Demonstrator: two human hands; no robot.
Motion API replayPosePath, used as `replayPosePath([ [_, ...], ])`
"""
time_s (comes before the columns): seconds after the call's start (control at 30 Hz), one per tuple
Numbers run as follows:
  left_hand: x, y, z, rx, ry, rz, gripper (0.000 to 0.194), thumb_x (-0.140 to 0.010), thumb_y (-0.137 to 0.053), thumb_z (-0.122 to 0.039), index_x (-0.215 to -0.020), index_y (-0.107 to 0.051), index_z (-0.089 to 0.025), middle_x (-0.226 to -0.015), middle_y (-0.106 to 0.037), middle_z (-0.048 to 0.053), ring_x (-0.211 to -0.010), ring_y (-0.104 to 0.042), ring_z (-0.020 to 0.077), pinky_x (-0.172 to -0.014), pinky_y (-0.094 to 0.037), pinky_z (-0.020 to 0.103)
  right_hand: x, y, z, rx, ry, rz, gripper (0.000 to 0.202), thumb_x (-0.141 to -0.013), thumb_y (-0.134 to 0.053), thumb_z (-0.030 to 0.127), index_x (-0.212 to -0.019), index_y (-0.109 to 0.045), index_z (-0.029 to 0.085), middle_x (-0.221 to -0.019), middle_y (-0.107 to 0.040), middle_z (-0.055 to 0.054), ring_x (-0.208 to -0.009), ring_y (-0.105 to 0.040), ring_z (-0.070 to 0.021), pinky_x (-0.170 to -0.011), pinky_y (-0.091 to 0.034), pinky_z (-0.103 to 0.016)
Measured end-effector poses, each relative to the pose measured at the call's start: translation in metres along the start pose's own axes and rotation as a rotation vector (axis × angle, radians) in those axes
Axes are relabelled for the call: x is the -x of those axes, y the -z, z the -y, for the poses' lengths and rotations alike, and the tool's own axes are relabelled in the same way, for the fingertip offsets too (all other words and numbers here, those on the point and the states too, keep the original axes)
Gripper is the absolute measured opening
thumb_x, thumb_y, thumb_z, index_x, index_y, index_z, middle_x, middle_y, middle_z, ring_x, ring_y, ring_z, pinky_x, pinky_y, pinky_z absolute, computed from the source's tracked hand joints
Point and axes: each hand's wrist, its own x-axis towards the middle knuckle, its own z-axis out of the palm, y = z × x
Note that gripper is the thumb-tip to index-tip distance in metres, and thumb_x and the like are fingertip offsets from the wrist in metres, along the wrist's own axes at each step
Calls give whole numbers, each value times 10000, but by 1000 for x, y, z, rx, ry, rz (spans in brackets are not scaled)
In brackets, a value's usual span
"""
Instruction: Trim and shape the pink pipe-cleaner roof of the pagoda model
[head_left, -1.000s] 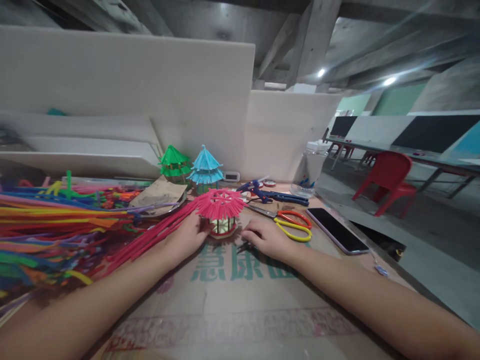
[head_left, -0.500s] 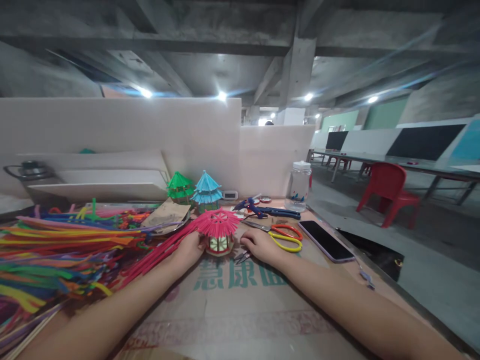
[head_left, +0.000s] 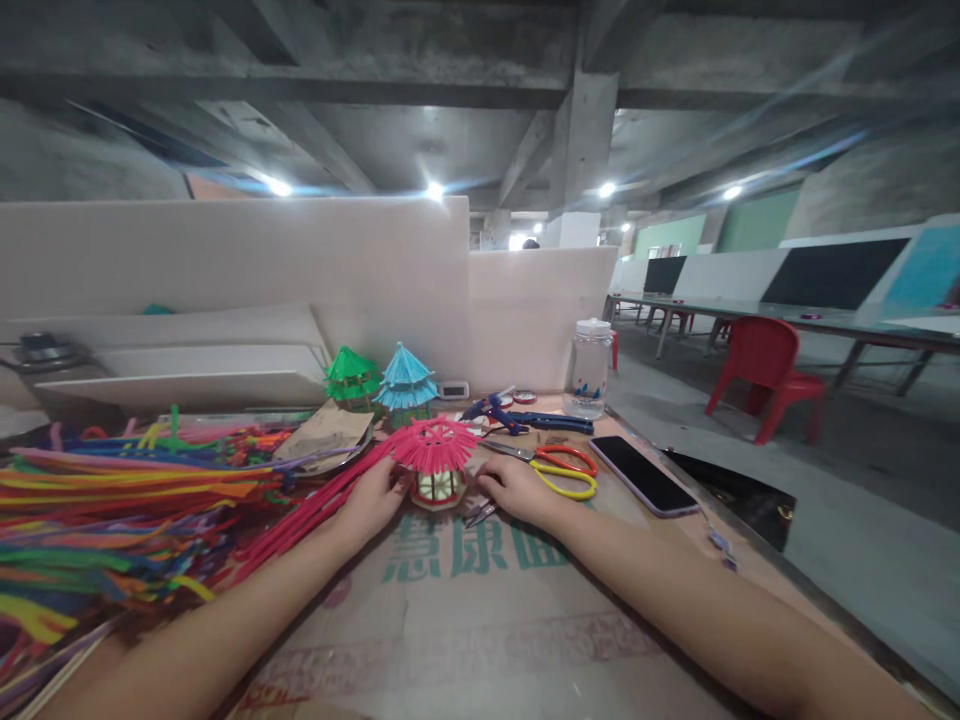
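Note:
A small pavilion model (head_left: pixel 437 487) with a pink fringed roof (head_left: pixel 435 445) stands upright on the cardboard between my hands. At its left side is my left hand (head_left: pixel 377 493), thumb and forefinger apart, the tips close to the base; whether they touch it I cannot tell. My right hand (head_left: pixel 516 488) rests just right of the model, fingers loosely bent, gripping nothing visible. Small metal snips (head_left: pixel 480 512) lie beneath its fingertips. Scissors (head_left: pixel 566 470) with red and yellow handles lie beyond that hand. Pink strips (head_left: pixel 322 510) pass beside my left hand.
Green (head_left: pixel 351 375) and blue (head_left: pixel 406 380) roofed models stand behind. Colourful pipe cleaners (head_left: pixel 127 490) are heaped at left. A glue gun (head_left: pixel 495 412), blue-handled tool (head_left: pixel 555 422), clear jar (head_left: pixel 590 370) and phone (head_left: pixel 643 477) sit to the right. White boards (head_left: pixel 300 270) close off the back.
The whole view has shifted slightly to the left. My left fingers have come slightly away from the pavilion's side. The model stays standing in place, and my right hand has hardly moved.

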Motion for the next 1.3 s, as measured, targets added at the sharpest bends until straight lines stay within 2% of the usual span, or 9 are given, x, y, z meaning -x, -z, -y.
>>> replayPosePath([
  [0.07,-1,0,1,11,-22,0,235,-960,-514,-307,-1043,-684,-167,-1035,-789,129,-1004,-757,312,-932,-620,481,0,0,-1,-9,5,1,243,-986,-587,187,-1010,-826,153,-1022,-819,-114,-950,-717,-251,-843,-482,-315],
  [0.23,-4,0,0,42,-100,1,371,-938,-538,-240,-1290,-639,-179,-1318,-716,139,-1320,-635,301,-1173,-488,520,-2,0,-4,-22,15,17,242,-985,-582,178,-997,-823,164,-1012,-821,-103,-942,-714,-248,-847,-483,-318],
  [0.47,-2,5,-13,17,-111,6,185,-925,-514,-238,-991,-683,-205,-949,-745,97,-1256,-668,329,-1154,-488,553,0,1,-1,13,-6,29,240,-981,-585,164,-1019,-822,166,-999,-822,-98,-919,-725,-244,-814,-488,-307],
  [0.67,-2,8,-21,-21,-122,49,152,-880,-517,-256,-880,-664,-217,-858,-742,85,-1086,-723,353,-1044,-564,536,6,8,7,42,-29,70,235,-979,-620,172,-1116,-809,192,-1033,-815,-77,-938,-725,-223,-800,-480,-277],
  [0.8,-4,11,-23,-35,-138,78,175,-902,-522,-286,-828,-674,-241,-759,-750,57,-797,-726,313,-940,-599,493,9,38,8,102,-89,125,321,-983,-676,292,-1277,-749,185,-943,-804,-64,-792,-705,-203,-696,-442,-266],
  [0.9,-5,12,-21,-80,-166,121,214,-898,-510,-293,-864,-713,-236,-758,-755,60,-803,-736,330,-898,-605,478,12,73,2,189,-125,136,376,-957,-703,314,-1321,-733,222,-1052,-807,-70,-850,-706,-214,-703,-425,-264],
  [1.07,-7,12,-18,-135,-196,125,239,-885,-498,-327,-841,-717,-242,-723,-750,58,-737,-725,334,-884,-601,475,12,124,-20,376,-278,104,265,-978,-662,282,-1191,-790,190,-1121,-799,-131,-942,-706,-265,-735,-412,-284],
  [1.17,-8,12,-16,-131,-216,133,228,-897,-504,-333,-752,-666,-264,-665,-738,32,-658,-706,304,-867,-609,440,12,137,-30,459,-361,117,236,-984,-655,261,-1129,-805,150,-1091,-798,-172,-939,-709,-288,-721,-405,-299],
  [1.3,-3,13,-12,-115,-230,154,235,-909,-511,-316,-708,-625,-274,-607,-727,9,-563,-670,268,-967,-595,458,15,140,-35,502,-408,180,188,-926,-662,100,-1023,-822,120,-1015,-810,-172,-900,-718,-270,-702,-400,-291],
])
